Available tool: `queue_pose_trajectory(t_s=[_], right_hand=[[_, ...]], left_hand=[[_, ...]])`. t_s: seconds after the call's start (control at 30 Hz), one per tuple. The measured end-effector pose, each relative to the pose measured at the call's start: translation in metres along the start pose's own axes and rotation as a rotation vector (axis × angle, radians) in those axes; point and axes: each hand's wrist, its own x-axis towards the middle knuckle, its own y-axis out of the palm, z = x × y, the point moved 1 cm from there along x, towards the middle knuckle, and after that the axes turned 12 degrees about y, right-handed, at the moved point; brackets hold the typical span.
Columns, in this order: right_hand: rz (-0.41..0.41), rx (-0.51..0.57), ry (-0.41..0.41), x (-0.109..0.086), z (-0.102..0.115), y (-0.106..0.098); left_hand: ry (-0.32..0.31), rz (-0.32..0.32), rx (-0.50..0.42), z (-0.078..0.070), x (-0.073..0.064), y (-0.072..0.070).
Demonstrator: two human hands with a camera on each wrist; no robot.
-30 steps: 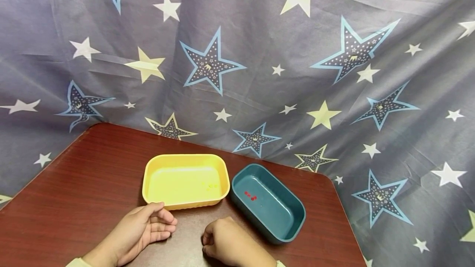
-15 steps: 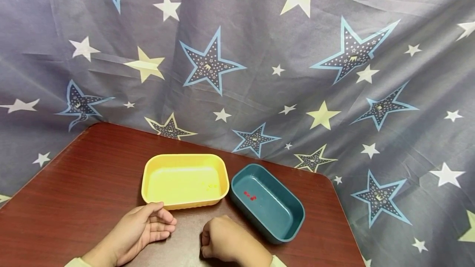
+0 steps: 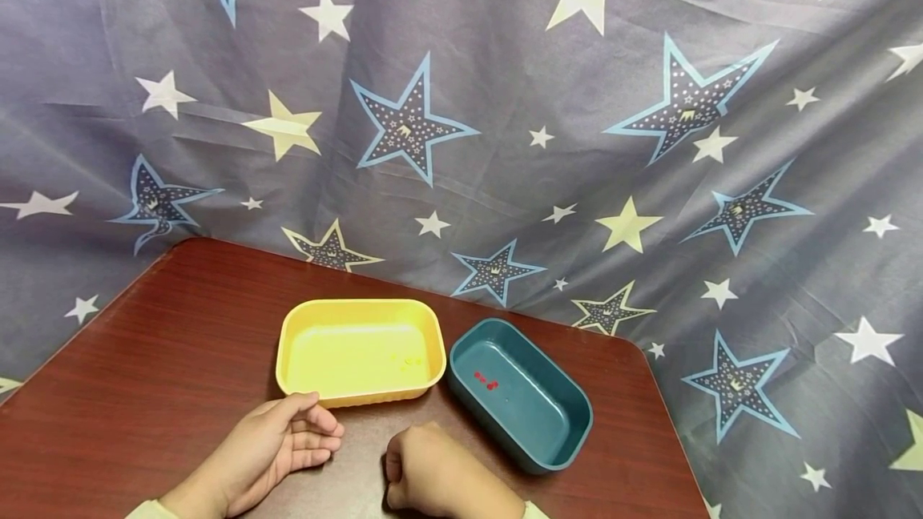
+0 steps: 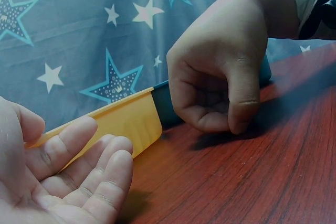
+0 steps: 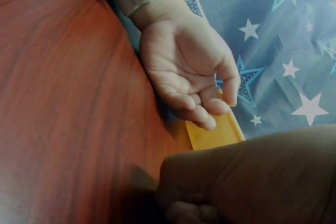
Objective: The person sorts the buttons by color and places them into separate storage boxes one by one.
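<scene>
My left hand (image 3: 267,451) is palm-up with loosely bent fingers, beside the near left corner of a yellow tray (image 3: 360,400). Nothing lies in it. To its right, my right hand (image 3: 436,471) is held low over the table with its fingers curled in. The left wrist view shows that right hand (image 4: 220,72) with the thumb pointing down near the fingertips, and nothing visible in its grip. Small yellow pieces (image 3: 411,361) lie in the yellow tray. A dark teal tray (image 3: 537,423) on the right holds several small red pieces (image 3: 485,380).
Both trays stand on a reddish-brown wooden table (image 3: 180,327), their near corners almost touching. Behind the table hangs a grey curtain (image 3: 505,183) printed with stars. The table's right edge runs just beyond the teal tray.
My right hand has shifted slightly to the left over the table, still curled. The left hand, both trays and the small pieces have stayed in place.
</scene>
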Motion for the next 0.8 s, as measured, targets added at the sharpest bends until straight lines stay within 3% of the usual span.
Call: queue_pose_trajectory(t_s=[0.2,0.8], right_hand=[[-0.037,0.047,-0.028,-0.004,-0.003,0.0],[-0.011,0.17,-0.147,0.0,-0.025,-0.003]], left_hand=[[-0.003,-0.008,0.002,0.0,0.0,0.0],[0.009,-0.012,0.011,0.002,0.001,-0.001]])
